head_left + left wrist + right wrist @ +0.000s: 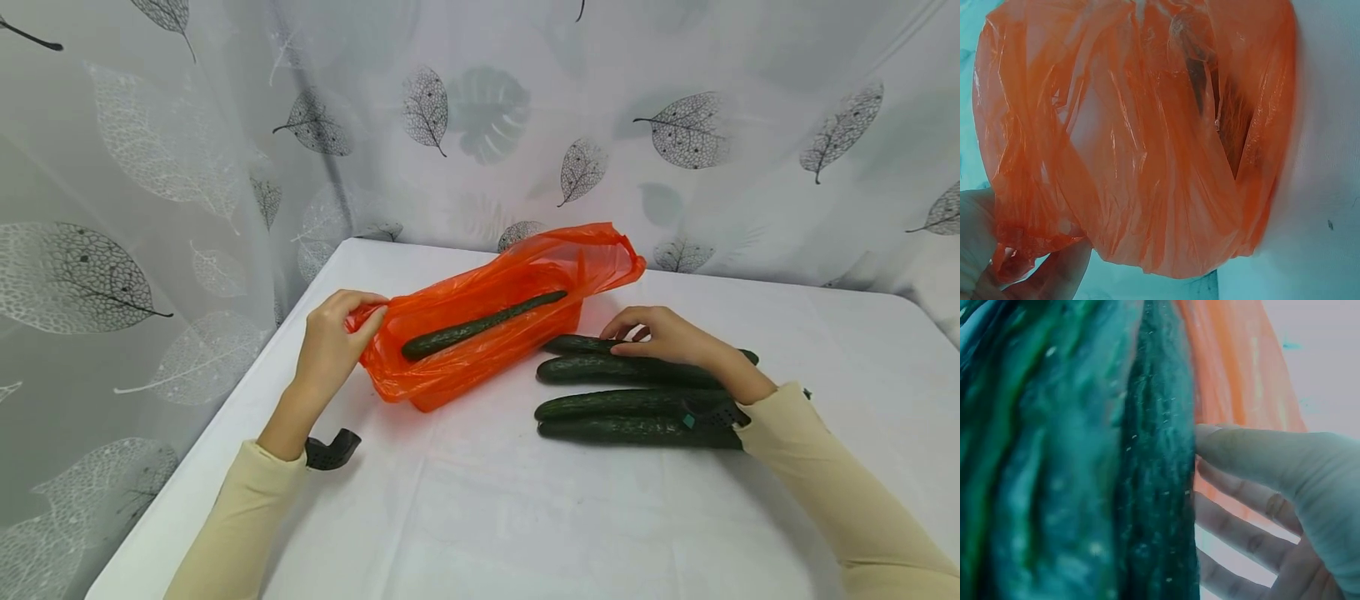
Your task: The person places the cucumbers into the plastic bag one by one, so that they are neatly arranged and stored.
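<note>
My left hand [330, 337] pinches the left rim of an orange plastic bag [450, 379] between thumb and fingers. The bag lies with its mouth spread, and one dark green cucumber [480, 327] is inside. At the bag's right side, my right hand [660, 333] has its thumb and fingers about the farthest cucumber [577, 344] of those on the table. In the right wrist view the fingertips go out of sight behind that cucumber [1160, 462]. The left wrist view shows the bag [1147, 162] hanging in folds from the left fingers [1066, 269].
Several more cucumbers [615, 407] lie side by side nearer me, partly under the right forearm. A white cloth covers the table [525, 517]. Behind it hangs a leaf-patterned curtain [495, 192], which also runs along the left side.
</note>
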Tool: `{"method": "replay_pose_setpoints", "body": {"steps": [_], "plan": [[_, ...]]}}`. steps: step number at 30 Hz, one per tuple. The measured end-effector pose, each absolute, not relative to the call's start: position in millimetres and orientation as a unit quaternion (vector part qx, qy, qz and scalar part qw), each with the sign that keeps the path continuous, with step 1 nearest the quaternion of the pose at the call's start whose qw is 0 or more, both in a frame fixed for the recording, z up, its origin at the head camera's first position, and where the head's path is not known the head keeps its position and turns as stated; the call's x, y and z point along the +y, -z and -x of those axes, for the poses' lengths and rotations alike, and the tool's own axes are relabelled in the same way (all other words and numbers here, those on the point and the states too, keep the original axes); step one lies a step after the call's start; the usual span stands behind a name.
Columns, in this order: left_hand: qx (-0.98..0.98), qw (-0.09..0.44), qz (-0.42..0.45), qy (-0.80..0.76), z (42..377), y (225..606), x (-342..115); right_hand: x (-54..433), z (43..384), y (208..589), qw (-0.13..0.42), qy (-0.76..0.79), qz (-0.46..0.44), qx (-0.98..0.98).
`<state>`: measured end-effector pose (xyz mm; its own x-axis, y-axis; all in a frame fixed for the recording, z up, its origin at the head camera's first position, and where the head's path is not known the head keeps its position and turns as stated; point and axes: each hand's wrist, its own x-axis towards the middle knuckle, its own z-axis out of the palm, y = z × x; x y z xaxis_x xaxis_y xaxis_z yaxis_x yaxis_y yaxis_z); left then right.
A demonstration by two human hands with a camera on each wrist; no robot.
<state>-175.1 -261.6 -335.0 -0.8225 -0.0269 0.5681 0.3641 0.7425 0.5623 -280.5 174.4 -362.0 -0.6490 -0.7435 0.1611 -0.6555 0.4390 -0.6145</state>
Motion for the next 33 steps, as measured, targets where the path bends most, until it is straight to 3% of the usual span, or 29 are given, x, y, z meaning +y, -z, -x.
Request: {"method": "replay_pose_setpoints", "body": {"steps": [17,33], "plan": [[-0.893,0.278,0.089,0.343,174.9,335.6,-262.3,175.1,290.3,368.5,0.149,0.292,0.346,0.879],[-0.896,0.274,0.082,0.340,176.7,337.0,-263.2,175.0,296.9,365.5,0.230,0.257,0.364,0.865]]}}
